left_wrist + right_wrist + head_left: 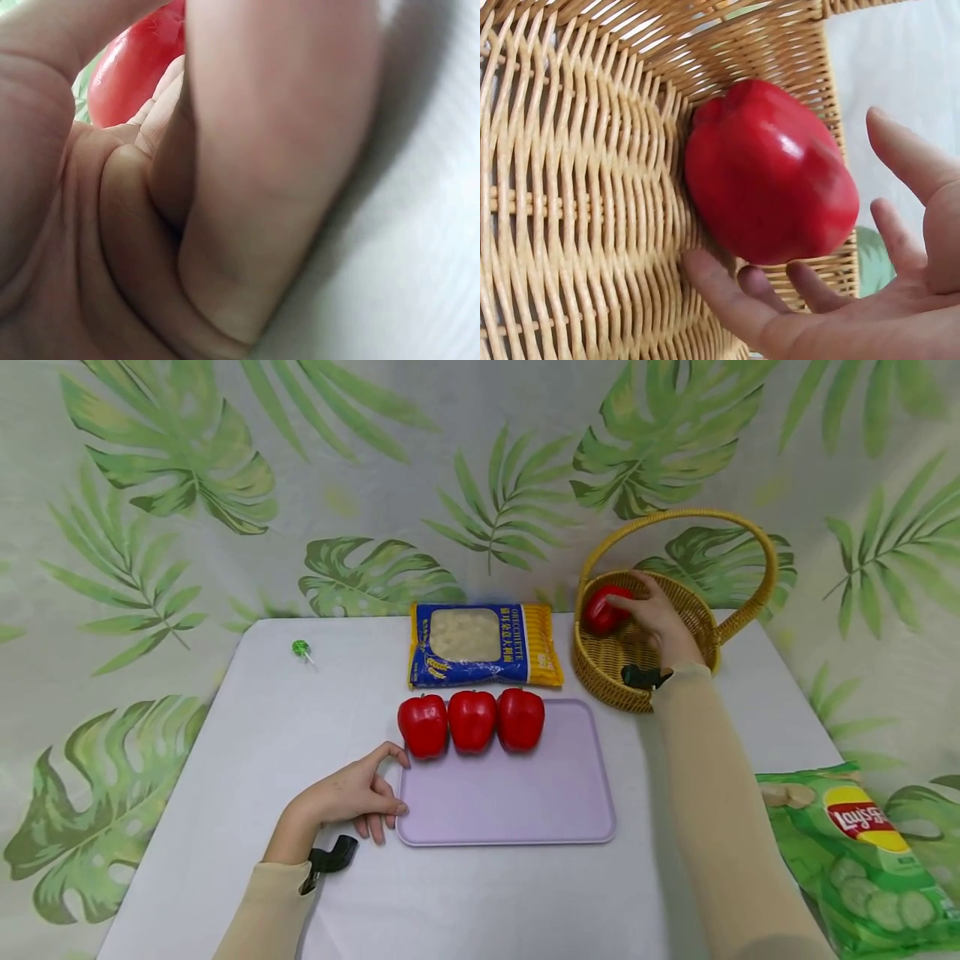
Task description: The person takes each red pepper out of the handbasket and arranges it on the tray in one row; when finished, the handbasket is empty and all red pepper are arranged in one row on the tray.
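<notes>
In the head view, my right hand reaches into a wicker basket at the back right. Beside it a red bell pepper leans against the inside wall. In the right wrist view the fingers are spread below and beside this pepper, with the thumb away from it. My left hand rests by the left rim of a pale purple tray, index fingertip and thumb at the edge. Several similar red bell peppers stand in a row along the tray's back left. The left wrist view shows bent fingers.
Behind the tray lies a blue and yellow bag of orecchiette pasta. A green lollipop is at the back left of the white table. At the right edge is a green bag of chips. The basket's handle arches over its opening.
</notes>
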`<act>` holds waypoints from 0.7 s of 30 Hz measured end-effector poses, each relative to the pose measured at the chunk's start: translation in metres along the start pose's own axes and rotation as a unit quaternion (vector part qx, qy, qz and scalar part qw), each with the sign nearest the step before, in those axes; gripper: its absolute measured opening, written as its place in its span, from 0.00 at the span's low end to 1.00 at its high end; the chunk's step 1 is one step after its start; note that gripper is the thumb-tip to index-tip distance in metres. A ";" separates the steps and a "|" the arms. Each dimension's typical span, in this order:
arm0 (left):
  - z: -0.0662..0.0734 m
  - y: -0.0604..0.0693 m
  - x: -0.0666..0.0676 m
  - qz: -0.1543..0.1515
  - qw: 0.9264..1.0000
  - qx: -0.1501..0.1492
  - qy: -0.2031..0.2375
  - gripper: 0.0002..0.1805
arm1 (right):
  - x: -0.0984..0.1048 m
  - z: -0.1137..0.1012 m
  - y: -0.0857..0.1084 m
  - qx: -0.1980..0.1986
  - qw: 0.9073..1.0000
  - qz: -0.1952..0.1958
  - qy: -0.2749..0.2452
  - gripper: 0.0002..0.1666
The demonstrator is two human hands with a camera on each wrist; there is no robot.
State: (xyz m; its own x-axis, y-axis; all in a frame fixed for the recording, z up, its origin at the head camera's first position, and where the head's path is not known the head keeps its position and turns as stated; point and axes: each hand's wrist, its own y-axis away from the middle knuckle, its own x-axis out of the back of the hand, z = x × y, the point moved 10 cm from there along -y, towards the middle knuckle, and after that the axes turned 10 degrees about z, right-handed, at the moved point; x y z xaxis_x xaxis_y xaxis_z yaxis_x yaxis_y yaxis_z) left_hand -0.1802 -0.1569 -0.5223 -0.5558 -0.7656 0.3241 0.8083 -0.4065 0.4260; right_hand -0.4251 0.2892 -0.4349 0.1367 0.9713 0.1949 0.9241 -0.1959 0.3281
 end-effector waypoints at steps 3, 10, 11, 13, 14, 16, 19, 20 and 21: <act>0.000 0.000 -0.001 -0.001 1.000 0.001 0.000 0.36 | -0.001 0.004 -0.004 -0.001 1.000 -0.004 0.003 0.51; 0.001 -0.001 0.000 0.000 1.000 0.002 0.000 0.36 | -0.003 0.011 -0.013 -0.002 1.000 -0.013 -0.010 0.53; 0.001 -0.001 0.000 0.000 1.000 0.002 -0.001 0.36 | -0.004 0.012 -0.014 -0.001 1.000 -0.014 -0.011 0.53; 0.001 -0.001 0.000 0.000 1.000 0.002 -0.002 0.36 | -0.004 0.013 -0.014 0.000 1.000 -0.015 -0.008 0.53; 0.000 -0.001 0.000 0.000 1.000 0.002 -0.003 0.36 | -0.005 0.013 -0.014 0.000 1.000 -0.016 -0.008 0.53; 0.001 -0.001 0.000 0.000 1.000 0.002 -0.003 0.36 | -0.005 0.014 -0.014 -0.003 1.000 -0.017 -0.007 0.52; 0.000 -0.001 -0.001 0.000 1.000 0.002 -0.003 0.35 | -0.007 0.015 -0.013 -0.008 1.000 -0.020 -0.007 0.52; 0.000 -0.001 -0.001 0.000 1.000 0.002 -0.003 0.35 | -0.007 0.015 -0.013 -0.010 1.000 -0.022 -0.008 0.51; 0.000 -0.001 -0.001 0.000 1.000 0.002 -0.003 0.35 | -0.007 0.015 -0.013 -0.011 1.000 -0.023 -0.007 0.51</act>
State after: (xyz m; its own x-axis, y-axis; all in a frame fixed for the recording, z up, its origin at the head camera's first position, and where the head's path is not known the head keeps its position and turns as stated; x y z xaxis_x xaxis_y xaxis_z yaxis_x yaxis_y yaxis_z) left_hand -0.1805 -0.1557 -0.5227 -0.5574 -0.7627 0.3279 0.8069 -0.4048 0.4301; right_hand -0.4328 0.2868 -0.4547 0.1003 0.9811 0.1656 0.9214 -0.1544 0.3565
